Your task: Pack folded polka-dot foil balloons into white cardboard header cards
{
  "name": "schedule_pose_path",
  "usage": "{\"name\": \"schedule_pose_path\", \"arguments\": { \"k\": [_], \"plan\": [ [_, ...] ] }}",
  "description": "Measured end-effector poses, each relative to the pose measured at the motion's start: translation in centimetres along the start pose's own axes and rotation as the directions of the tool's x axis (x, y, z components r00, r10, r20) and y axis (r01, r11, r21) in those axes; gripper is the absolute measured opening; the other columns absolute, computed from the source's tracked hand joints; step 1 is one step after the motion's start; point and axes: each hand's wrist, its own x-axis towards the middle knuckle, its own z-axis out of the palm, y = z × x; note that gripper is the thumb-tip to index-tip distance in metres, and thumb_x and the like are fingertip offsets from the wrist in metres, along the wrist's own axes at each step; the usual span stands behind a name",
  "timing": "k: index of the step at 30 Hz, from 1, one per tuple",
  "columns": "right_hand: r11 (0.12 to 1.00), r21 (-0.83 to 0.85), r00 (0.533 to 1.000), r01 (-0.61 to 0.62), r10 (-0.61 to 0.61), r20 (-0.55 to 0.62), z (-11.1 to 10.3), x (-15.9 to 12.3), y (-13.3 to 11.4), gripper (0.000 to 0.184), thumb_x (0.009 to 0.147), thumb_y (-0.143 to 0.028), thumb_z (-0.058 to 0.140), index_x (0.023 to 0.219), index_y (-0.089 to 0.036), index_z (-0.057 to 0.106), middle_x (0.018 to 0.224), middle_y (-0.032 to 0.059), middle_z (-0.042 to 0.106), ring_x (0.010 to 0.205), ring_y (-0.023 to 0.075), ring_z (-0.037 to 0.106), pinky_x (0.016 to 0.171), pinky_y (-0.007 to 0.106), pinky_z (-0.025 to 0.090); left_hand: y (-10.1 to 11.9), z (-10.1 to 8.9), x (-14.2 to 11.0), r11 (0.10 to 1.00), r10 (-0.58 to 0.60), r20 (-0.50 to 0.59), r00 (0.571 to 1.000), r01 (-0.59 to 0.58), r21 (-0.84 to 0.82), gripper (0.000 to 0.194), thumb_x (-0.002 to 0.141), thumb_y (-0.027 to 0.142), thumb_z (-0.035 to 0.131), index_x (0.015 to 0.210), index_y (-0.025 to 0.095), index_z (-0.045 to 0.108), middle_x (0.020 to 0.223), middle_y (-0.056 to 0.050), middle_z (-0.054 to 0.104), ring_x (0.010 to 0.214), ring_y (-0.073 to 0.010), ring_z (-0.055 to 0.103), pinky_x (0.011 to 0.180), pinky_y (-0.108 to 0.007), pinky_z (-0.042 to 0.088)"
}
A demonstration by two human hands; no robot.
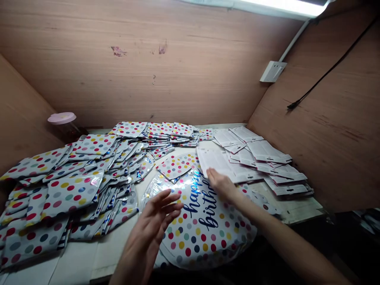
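Observation:
A round foil balloon (204, 229) with coloured dots and blue "happy birthday" lettering lies flat at the table's near edge. My left hand (154, 225) hovers open over its left rim, fingers stretched out and apart. My right hand (221, 183) reaches across the balloon's top edge, fingers flat on a white card sheet (212, 160) from the pile beside it. A folded dotted balloon (175, 166) lies just beyond the round one.
Heaps of folded dotted balloons (68, 186) cover the left and back of the table (89, 257). Overlapping stacks of white cards (267, 158) fill the right side. A pink-lidded jar (63, 120) stands back left. Wooden walls enclose the space, with a socket (273, 71) and cable (326, 73) on the right.

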Motion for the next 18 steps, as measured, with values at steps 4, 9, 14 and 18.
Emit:
{"name": "schedule_pose_path", "arguments": {
  "k": [4,9,14,18],
  "plan": [
    [0.923,0.167,0.931,0.347,-0.317,-0.181,-0.8,-6.5,-6.0,0.044,0.089,-0.007,0.052,0.133,-0.01,0.054,0.127,0.0174,0.062,0.116,0.0251,0.062,0.094,0.035,0.056,-6.6,2.2,4.2,0.875,-0.416,0.057,0.908,0.416,-0.249,0.071,0.091,0.051,0.047,0.144,0.018,0.013,0.133,-0.022,0.055,0.118,-0.0295,0.06,0.103,-0.05,0.045],
    [0.948,0.292,0.988,0.123,-0.09,-0.122,-2.1,-5.7,-3.5,0.038,0.088,-0.031,0.06,0.122,-0.015,0.062,0.126,0.0186,0.062,0.115,0.0303,0.061,0.094,0.047,0.053,-11.1,3.6,3.7,0.949,-0.316,-0.132,0.939,0.316,-0.026,0.103,0.076,0.046,0.07,0.149,0.022,0.001,0.125,-0.018,0.062,0.115,-0.0331,0.061,0.1,-0.053,0.043],
    [0.945,0.326,0.998,-0.009,0.028,-0.055,-1.7,-4.5,-3.3,0.053,0.082,-0.039,0.067,0.128,-0.015,0.058,0.136,0.02,0.054,0.126,0.0358,0.05,0.1,0.056,0.046,-11.0,4.2,3.0,0.959,-0.259,-0.334,0.906,0.283,0.024,0.081,0.082,0.044,0.059,0.146,0.022,0.015,0.133,-0.018,0.055,0.121,-0.032,0.056,0.095,-0.048,0.048],
    [0.838,0.414,0.929,0.356,-0.363,-0.065,-0.7,-7.7,-8.9,0.095,0.072,-0.057,0.073,0.146,-0.011,0.036,0.152,0.0208,0.031,0.141,0.0395,0.026,0.107,0.054,0.04,-10.0,2.9,3.4,0.882,-0.045,-0.418,0.907,0.232,0.41,0.041,0.084,0.039,0.05,0.118,0.016,0.047,0.119,-0.018,0.059,0.111,-0.0327,0.059,0.093,-0.05,0.047]
  ]
}}
